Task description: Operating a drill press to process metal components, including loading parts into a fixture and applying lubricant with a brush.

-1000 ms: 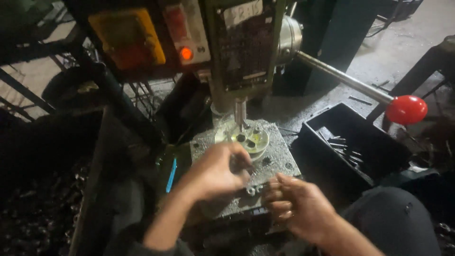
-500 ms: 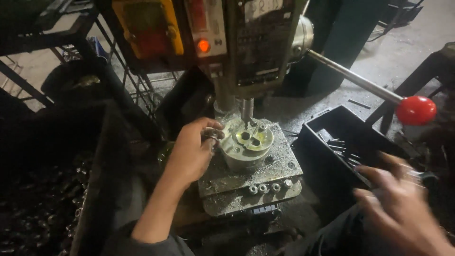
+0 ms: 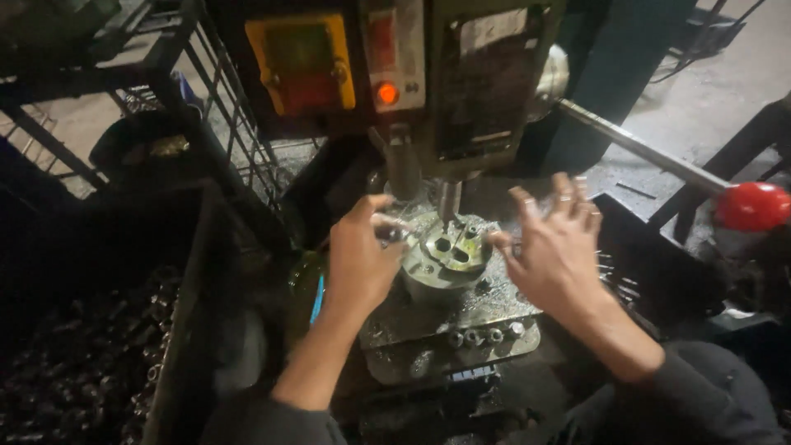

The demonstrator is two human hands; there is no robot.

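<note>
left hand (image 3: 358, 259) curled on the left side of the round metal fixture (image 3: 445, 255), fingertips seemingly pinching a small pale part there, though blur hides it. right hand (image 3: 556, 247) back in from the lower right since half a second ago, now just right of the fixture, fingers spread wide, holding nothing. means both hands now close on the workpiece under the drill spindle (image 3: 447, 198). fixture seated on the grey table plate (image 3: 494, 309), directly below the spindle. one fixture, three dark holes on top of it, four small pieces in a row along the plate's front edge, one red lever knob (image 3: 751, 206) far right of the fixture, one orange lamp (image 3: 386, 93) above it.
</note>
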